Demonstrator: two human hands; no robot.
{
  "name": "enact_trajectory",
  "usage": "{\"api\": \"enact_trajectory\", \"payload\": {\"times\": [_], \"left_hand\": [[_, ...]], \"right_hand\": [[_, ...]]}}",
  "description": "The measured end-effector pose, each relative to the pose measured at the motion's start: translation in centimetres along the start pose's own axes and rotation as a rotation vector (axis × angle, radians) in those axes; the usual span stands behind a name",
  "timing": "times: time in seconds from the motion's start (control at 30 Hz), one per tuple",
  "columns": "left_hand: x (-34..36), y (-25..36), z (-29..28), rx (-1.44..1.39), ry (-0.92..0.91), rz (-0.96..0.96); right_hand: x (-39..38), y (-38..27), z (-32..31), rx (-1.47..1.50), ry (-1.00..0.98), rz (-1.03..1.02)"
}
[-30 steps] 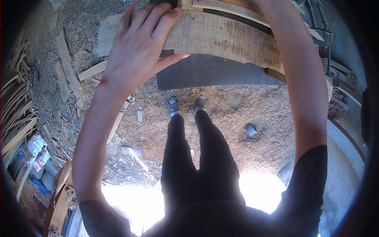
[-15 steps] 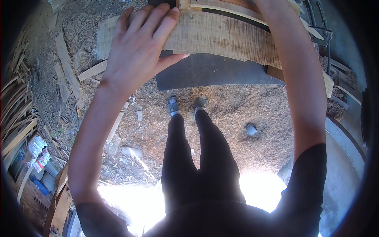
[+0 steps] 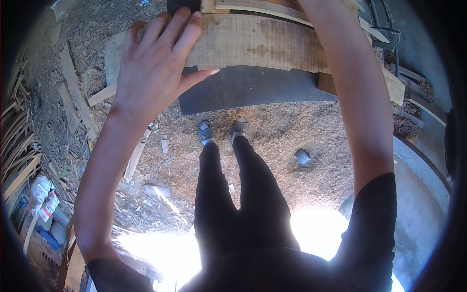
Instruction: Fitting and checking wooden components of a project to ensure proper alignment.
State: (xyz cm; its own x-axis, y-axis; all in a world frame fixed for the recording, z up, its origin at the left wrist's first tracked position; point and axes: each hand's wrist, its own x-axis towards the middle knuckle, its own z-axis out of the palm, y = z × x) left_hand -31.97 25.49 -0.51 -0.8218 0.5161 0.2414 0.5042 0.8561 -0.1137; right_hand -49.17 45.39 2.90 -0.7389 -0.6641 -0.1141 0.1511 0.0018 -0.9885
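"Below everything, what to see as the largest?"

"Brown ground [image 3: 46,92], covered in large part with wood shavings [image 3: 321,126]. Higher up in the view, a dark flat surface [image 3: 253,90] with a straight front edge."

"And at the far left?"

"A heap of thin wooden strips [image 3: 19,146], lying loosely one beside another."

"Where exactly to find the wooden board [image 3: 262,44]?"

"Above the dark flat surface, lying crosswise from left to right, past its left edge at one end, and passing under the right forearm [image 3: 367,97] farther right. Pale, with some darker stains."

"And the left hand [image 3: 153,68]?"

"Grasping the board across its width, with bent fingers at the far edge and the thumb at the near edge."

"The right hand?"

"Outside the view, beyond the top edge. Cannot tell whether clenched or released."

"Any smaller things?"

"Two grey sandals [image 3: 239,127], side by side on the ground. Just beside the board's near edge, a brown wooden block [image 3: 326,83]. Lastly, a small grey piece [image 3: 302,156] among the shavings, to the right of the sandals."
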Motion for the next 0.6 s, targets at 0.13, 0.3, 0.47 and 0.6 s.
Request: {"api": "enact_trajectory", "payload": {"times": [0.13, 0.3, 0.47, 0.6], "left_hand": [[-0.2, -0.2, 0.5, 0.025, -0.043, -0.015], [-0.3, -0.4, 0.4, 0.023, -0.047, -0.003], [-0.2, 0.0, 0.3, -0.017, -0.017, -0.001], [-0.3, 0.1, 0.5, -0.027, -0.001, 0.009]], "right_hand": [[1.6, 1.6, -1.0, 0.078, -0.095, 0.023], [1.6, 1.7, -1.2, 0.073, -0.083, 0.065], [0.2, 0.5, -0.3, 0.036, 0.004, 0.084], [-0.1, 1.0, -0.4, -0.01, -0.014, 0.011]]}}
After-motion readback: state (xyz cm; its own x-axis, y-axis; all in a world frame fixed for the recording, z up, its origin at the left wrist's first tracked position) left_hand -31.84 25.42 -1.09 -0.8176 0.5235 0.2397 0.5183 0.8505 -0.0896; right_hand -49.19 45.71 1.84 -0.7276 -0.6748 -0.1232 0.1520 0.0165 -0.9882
